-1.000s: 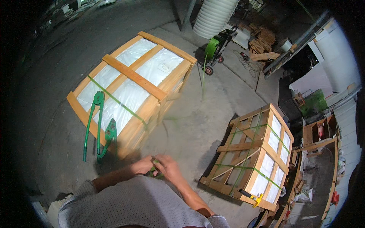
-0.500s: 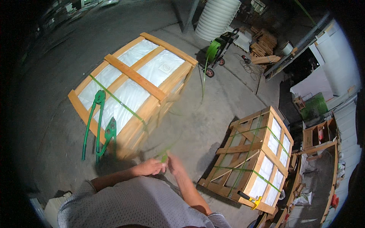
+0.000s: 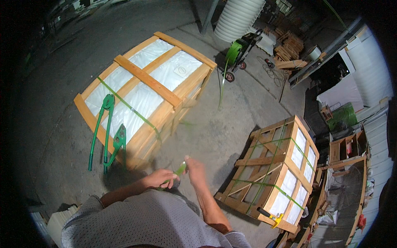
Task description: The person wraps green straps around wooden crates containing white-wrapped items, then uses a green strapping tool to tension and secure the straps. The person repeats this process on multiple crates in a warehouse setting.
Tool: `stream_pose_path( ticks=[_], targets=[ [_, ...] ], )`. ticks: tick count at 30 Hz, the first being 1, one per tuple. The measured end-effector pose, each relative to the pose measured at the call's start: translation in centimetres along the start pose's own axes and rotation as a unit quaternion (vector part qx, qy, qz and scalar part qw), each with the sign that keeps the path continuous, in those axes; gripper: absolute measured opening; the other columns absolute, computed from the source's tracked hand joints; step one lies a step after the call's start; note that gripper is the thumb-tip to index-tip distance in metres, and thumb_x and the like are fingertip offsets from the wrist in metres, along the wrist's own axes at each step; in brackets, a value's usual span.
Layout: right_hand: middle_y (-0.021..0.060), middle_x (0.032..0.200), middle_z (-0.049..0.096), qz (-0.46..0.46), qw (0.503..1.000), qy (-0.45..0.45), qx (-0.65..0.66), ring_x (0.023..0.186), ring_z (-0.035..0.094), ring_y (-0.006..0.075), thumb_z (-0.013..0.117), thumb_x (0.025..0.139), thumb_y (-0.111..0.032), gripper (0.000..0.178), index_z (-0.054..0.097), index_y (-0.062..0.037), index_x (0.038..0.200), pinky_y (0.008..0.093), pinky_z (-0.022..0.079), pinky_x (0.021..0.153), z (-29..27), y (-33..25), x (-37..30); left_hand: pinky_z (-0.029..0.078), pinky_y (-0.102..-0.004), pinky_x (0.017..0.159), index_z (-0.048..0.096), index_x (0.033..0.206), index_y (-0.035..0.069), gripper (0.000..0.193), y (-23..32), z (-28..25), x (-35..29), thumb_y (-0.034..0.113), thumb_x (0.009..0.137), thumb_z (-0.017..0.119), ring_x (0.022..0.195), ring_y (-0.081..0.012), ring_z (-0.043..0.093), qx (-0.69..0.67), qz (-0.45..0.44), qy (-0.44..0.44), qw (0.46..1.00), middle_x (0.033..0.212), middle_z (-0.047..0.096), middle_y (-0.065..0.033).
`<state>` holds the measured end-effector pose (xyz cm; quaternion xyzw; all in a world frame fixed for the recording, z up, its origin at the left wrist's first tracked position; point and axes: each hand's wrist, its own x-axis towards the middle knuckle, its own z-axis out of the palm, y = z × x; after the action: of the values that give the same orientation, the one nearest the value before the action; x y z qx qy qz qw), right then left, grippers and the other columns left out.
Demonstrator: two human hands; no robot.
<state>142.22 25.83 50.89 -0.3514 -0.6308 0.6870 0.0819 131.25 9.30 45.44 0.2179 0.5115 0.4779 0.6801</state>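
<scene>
My left hand (image 3: 162,178) is closed on a green strapping band (image 3: 181,168) in front of my body. My right hand (image 3: 194,169) pinches the same band a little higher and to the right, so a short piece spans the two hands. Ahead on the left stands a wooden crate (image 3: 149,84) with white wrapped contents and one green strap (image 3: 124,103) across its top. Two green strapping tools lie on its near end: a long-handled sealer (image 3: 108,104) and a shorter tensioner (image 3: 119,139). The crate's near side is blurred.
A wheeled strap dispenser (image 3: 234,53) with a green coil stands beyond the crate, its band trailing to the floor. At right sits a second strapped crate (image 3: 269,161) with a yellow-and-black tool (image 3: 271,217) on it. A ribbed white cylinder (image 3: 237,18) stands farther back.
My right hand has moved up and slightly away from my left hand, and more green band shows between them. The tools on the crate have stayed put.
</scene>
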Motion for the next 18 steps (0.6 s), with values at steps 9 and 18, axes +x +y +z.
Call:
stream_pose_path(
  ticks=[9, 18],
  targets=[
    [0.0047, 0.068, 0.059, 0.053, 0.991, 0.004, 0.123, 0.062, 0.053, 0.0151, 0.055, 0.095, -0.032, 0.035, 0.063, -0.0027, 0.078, 0.0297, 0.040, 0.058, -1.5, 1.7, 0.2, 0.040, -0.0253, 0.049, 0.064, 0.094, -0.001, 0.036, -1.1, 0.6, 1.0, 0.031, 0.098, 0.049, 0.052, -0.0102, 0.050, 0.093, -0.019, 0.009, 0.995, 0.068, 0.062, -0.0068],
    [0.0075, 0.070, 0.056, -0.011, 0.931, 0.212, 0.297, 0.056, 0.050, 0.0165, 0.053, 0.097, -0.031, 0.034, 0.057, -0.0022, 0.081, 0.0313, 0.041, 0.054, -7.3, 3.5, 2.5, 0.046, -0.0299, 0.075, 0.064, 0.092, -0.002, 0.036, -4.3, -0.1, 2.3, 0.030, 0.099, 0.048, 0.079, -0.0141, 0.056, 0.166, 0.037, 0.003, 0.985, 0.090, 0.065, -0.0068]
  ],
)
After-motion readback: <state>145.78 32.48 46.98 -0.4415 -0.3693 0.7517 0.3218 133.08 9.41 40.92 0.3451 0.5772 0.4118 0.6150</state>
